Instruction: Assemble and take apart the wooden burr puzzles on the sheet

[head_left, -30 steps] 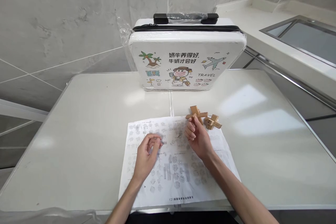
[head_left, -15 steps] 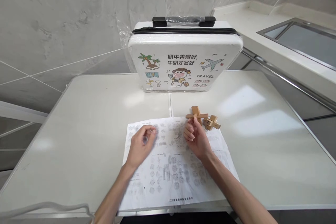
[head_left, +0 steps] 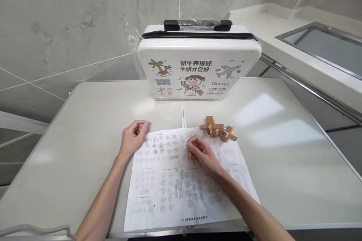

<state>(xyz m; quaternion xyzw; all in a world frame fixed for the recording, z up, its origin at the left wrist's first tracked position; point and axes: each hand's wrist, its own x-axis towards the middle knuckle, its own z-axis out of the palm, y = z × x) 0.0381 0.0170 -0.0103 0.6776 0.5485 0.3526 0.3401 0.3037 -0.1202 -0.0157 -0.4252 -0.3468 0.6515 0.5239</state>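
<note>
A printed instruction sheet (head_left: 181,180) full of small diagrams lies on the white table (head_left: 93,128). My left hand (head_left: 132,139) rests at the sheet's upper left corner, fingers curled loosely, nothing visible in them. Over the upper middle of the sheet is my right hand (head_left: 199,152), fingers curled in with the tips pressed together; nothing shows in them. Two wooden interlocking puzzles sit at the sheet's top right edge: one cross-shaped puzzle (head_left: 211,125) and a second puzzle (head_left: 227,133) just right of it. Neither hand touches them.
A white small suitcase (head_left: 198,64) with cartoon travel prints and a black handle stands at the table's far edge. A counter with a steel-framed sink (head_left: 325,41) runs along the right. Grey tiled wall behind. A plastic edge (head_left: 34,229) shows at the lower left.
My right hand let go of the cross-shaped wooden puzzle and drew back left over the sheet. My left hand moved left and up to the sheet's upper left corner.
</note>
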